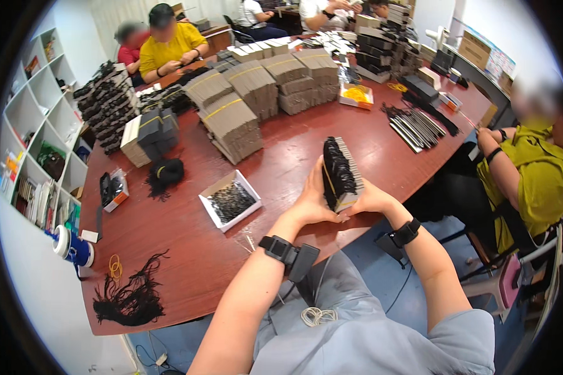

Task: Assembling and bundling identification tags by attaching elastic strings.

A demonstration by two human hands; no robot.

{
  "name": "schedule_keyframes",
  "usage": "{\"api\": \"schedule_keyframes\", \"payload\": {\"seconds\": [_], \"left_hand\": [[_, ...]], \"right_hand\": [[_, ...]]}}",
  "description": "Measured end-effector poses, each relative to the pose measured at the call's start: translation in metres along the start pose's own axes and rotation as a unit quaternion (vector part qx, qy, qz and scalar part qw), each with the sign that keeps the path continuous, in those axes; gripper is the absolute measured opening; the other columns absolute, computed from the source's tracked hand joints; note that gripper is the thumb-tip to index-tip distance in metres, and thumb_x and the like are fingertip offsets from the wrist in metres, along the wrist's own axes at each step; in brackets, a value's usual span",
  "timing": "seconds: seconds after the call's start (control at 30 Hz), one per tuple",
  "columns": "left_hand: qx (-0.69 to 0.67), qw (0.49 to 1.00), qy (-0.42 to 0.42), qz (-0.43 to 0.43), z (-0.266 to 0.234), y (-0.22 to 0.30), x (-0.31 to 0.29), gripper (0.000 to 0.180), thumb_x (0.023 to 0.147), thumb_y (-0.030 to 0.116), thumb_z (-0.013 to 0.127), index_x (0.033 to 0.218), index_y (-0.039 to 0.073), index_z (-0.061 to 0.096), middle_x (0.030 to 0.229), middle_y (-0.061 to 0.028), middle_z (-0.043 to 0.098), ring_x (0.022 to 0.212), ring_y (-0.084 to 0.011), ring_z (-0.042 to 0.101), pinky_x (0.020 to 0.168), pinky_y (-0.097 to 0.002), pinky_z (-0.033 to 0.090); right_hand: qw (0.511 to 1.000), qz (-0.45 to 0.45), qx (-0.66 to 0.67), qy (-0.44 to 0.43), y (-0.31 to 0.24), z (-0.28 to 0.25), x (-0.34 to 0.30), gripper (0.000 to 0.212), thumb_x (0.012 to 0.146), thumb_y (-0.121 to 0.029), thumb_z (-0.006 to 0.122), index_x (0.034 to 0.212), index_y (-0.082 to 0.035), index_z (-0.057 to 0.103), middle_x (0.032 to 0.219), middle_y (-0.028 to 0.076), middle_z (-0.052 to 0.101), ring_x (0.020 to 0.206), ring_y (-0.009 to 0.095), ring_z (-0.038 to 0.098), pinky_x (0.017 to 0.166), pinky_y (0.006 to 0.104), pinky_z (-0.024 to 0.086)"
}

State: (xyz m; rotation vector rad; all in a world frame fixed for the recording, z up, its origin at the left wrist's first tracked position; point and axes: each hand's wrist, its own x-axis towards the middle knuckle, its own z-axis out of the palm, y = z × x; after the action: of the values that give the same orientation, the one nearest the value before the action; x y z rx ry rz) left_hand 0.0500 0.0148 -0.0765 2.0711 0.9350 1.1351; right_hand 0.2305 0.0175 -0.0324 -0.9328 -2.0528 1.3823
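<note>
A thick stack of grey cards with black cords along one side [340, 172] stands near the table's front edge, a yellow rubber band around it. My left hand [311, 203] is wrapped round its left side. From the right, my right hand [373, 198] grips the same stack, and the fingertips of both hands come close together at its base. Left of my hands lies a shallow white box [211, 209] holding many small black pieces. A few thin pale strips [250, 242] rest on the table close to my left wrist.
Banded grey card bundles [231, 128] are piled mid-table. Loose black cords [131, 294], yellow rubber bands [115, 267] and a blue-and-white jug [76, 248] sit at the left. Corded cards [417, 127] lie at the right. A person in yellow-green [532, 175] sits at right; others work across the table.
</note>
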Motion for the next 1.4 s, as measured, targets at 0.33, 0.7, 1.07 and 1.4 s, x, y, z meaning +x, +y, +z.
{"api": "schedule_keyframes", "payload": {"seconds": [0.33, 0.7, 1.07, 1.4], "left_hand": [[0.077, 0.994, 0.08, -0.006, 0.002, 0.002, 0.015, 0.104, 0.052, 0.031, 0.08, 0.127, -0.004, 0.018, 0.127, -0.02, 0.031, 0.121, -0.0307, 0.03, 0.1, -0.0415, 0.026], [0.188, 0.974, -0.034, 0.123, 0.046, -0.073, 0.0, 0.048, 0.077, 0.024, 0.051, 0.115, -0.004, 0.045, 0.108, -0.0197, 0.052, 0.103, -0.0372, 0.046, 0.09, -0.0476, 0.035], [0.244, 0.94, 0.205, 0.125, 0.016, -0.017, 0.004, 0.061, 0.077, 0.036, 0.056, 0.125, 0.003, 0.039, 0.13, -0.0272, 0.03, 0.119, -0.0379, 0.029, 0.097, -0.0467, 0.024], [0.315, 0.933, 0.162, 0.062, 0.013, -0.02, 0.005, 0.06, 0.072, 0.04, 0.057, 0.12, 0.007, 0.045, 0.128, -0.0181, 0.038, 0.112, -0.0349, 0.04, 0.093, -0.0472, 0.03]], "right_hand": [[0.965, -0.113, -0.124, 0.203, -0.044, 0.003, 0.073, 0.088, 0.048, -0.025, 0.076, 0.123, 0.001, 0.038, 0.11, 0.014, 0.045, 0.107, 0.025, 0.045, 0.092, 0.0336, 0.037], [0.878, 0.072, -0.363, 0.302, -0.12, 0.092, 0.235, 0.082, 0.058, -0.043, 0.067, 0.117, 0.006, 0.039, 0.119, 0.023, 0.04, 0.112, 0.034, 0.039, 0.09, 0.0456, 0.036], [0.842, 0.01, -0.425, 0.333, -0.104, 0.101, 0.246, 0.077, 0.067, -0.045, 0.061, 0.125, 0.0, 0.037, 0.129, 0.029, 0.029, 0.119, 0.042, 0.029, 0.093, 0.0542, 0.029], [0.764, -0.063, -0.551, 0.329, -0.09, 0.111, 0.26, 0.05, 0.085, -0.045, 0.04, 0.127, -0.018, 0.041, 0.133, 0.012, 0.035, 0.124, 0.037, 0.026, 0.094, 0.0646, 0.015]]}}
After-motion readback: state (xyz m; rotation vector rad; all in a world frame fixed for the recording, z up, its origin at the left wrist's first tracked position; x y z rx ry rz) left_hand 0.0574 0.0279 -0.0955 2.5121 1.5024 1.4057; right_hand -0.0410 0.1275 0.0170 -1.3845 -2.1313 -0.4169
